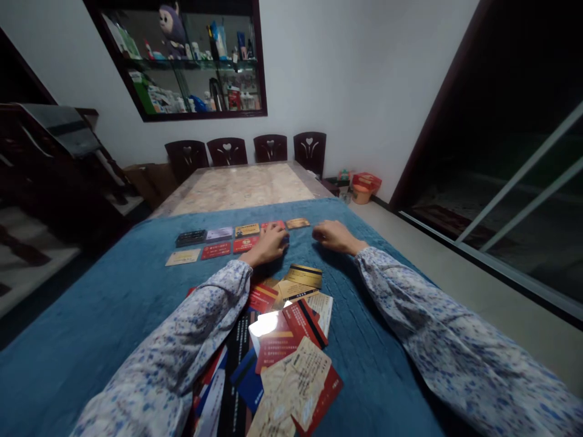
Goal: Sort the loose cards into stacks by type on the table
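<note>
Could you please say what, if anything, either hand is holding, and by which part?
It cannot be told: the left hand is at the red cards, its grip unclear; the right hand is curled, with no card visible.

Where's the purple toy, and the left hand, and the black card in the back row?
Purple toy (175, 34): head view, on its body.
Left hand (271, 242): head view, on its back.
Black card (191, 237): head view, on its middle.

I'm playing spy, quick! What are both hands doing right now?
Left hand: bent over the red cards; whether it grips one cannot be told.
Right hand: loosely curled over the blue cloth; anything inside is hidden.
</note>
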Demonstrator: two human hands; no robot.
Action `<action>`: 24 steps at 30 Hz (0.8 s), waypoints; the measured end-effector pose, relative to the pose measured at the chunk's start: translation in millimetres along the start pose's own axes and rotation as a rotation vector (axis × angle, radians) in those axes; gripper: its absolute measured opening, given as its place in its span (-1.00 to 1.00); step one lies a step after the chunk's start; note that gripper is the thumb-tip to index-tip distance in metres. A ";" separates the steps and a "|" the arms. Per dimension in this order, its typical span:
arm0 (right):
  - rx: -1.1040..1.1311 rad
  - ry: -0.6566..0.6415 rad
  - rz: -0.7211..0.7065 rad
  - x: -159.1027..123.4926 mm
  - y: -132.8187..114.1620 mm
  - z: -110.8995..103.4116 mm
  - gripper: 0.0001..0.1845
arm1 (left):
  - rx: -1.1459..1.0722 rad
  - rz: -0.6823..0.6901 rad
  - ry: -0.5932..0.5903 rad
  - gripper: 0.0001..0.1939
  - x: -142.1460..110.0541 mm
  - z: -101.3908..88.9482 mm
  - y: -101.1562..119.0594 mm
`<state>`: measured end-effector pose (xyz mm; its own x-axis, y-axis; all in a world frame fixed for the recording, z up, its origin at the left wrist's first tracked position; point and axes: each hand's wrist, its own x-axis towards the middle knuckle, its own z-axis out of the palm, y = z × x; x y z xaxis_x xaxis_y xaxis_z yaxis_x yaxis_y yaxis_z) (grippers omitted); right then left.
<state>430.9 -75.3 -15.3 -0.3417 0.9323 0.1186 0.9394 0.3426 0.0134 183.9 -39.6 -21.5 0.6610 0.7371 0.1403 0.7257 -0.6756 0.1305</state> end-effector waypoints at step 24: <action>0.130 0.054 -0.115 -69.2 -53.0 0.5 -0.77 | -0.159 0.192 -0.025 -0.69 -77.8 0.9 24.7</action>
<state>404.8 -157.9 -24.7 -0.4410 0.8798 0.1773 0.8816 0.4617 -0.0979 150.6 -113.7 -30.0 0.7899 0.5936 0.1538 0.5481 -0.7960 0.2570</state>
